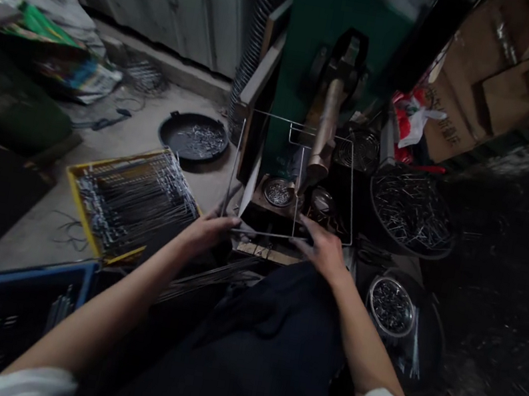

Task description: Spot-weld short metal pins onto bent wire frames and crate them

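A thin rectangular wire frame [266, 233] is held level between my two hands, in front of a green machine [302, 49]. My left hand [212, 226] is closed on the frame's near left corner. My right hand [322, 245] pinches the near bar, close to where a cross wire [298, 190] meets it. Above that cross wire is the machine's copper-coloured arm [328, 121], its tip very near the wire; whether they touch I cannot tell. Just behind the near bar sits a small round dish [278, 191] of short metal pieces.
At left are a yellow crate [84, 212] of long wire rods, a black pan [191, 152] of small pieces and a blue crate [13, 271]. Right of me stand a large basin [406, 242] of bent wires and a metal bowl [391, 307]. Cardboard [462, 109] leans behind.
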The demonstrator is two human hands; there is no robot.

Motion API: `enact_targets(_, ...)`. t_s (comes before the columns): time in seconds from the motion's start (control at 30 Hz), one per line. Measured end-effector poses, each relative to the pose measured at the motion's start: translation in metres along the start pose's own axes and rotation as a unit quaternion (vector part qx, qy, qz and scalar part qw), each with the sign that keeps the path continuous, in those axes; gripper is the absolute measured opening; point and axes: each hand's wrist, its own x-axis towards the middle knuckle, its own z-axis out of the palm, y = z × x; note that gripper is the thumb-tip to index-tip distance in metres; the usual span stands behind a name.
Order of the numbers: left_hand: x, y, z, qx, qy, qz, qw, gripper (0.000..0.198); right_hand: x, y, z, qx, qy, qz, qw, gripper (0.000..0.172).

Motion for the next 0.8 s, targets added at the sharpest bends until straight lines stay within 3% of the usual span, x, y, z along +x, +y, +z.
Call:
enact_targets(0.1,0.043,0.014,-0.013,0.0,-0.043,0.032,0.999,0.106,0.036,0.018,-0.009,-0.008,0.046,-0.01,0.999,0.05)
enact_targets(0.2,0.065,0.024,-0.019,-0.002,-0.049,0.039,0.998,0.105,0.057,0.032,-0.016,0.01,0.077,-0.031,0.997,0.046)
enact_targets(0.53,0.087,0.04,-0.022,-0.03,-0.019,0.038,0.999,0.105,0.081,0.042,-0.013,0.001,0.104,-0.016,0.994,0.041)
enact_targets(0.8,0.092,0.037,-0.029,-0.021,-0.009,0.048,0.999,0.098,0.085,0.046,-0.012,0.009,0.117,-0.029,0.993,0.038)
